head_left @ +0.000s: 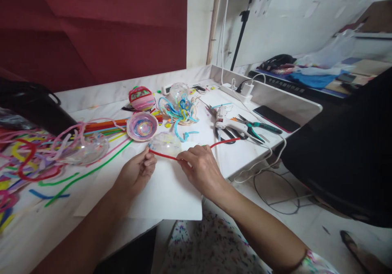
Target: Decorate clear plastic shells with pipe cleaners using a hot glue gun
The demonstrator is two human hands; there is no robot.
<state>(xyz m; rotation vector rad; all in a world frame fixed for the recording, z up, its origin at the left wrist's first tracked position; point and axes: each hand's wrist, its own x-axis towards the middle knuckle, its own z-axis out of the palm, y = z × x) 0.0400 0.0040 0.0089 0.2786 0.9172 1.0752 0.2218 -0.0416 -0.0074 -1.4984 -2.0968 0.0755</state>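
A red pipe cleaner [164, 155] is stretched between my two hands over the white paper [171, 196]. My left hand [139, 170] pinches its left end between thumb and fingertips. Farther along, my right hand [200, 168] grips it from above, and the free end runs on to the right past the knuckles. Just behind the pipe cleaner lies a clear plastic half-ball [165, 143] with coloured specks. A bowl-shaped half [142, 126], lined with pink, purple and blue rings, stands behind my left hand.
Loose pipe cleaners [27, 155] pile up at the left around another clear half-ball [92, 147]. A pink wrapped ball [141, 98] stands at the back. To the right lie a glue gun [229, 123], pliers [260, 125], a phone [277, 118] and a power strip [235, 91]; cords hang over the edge.
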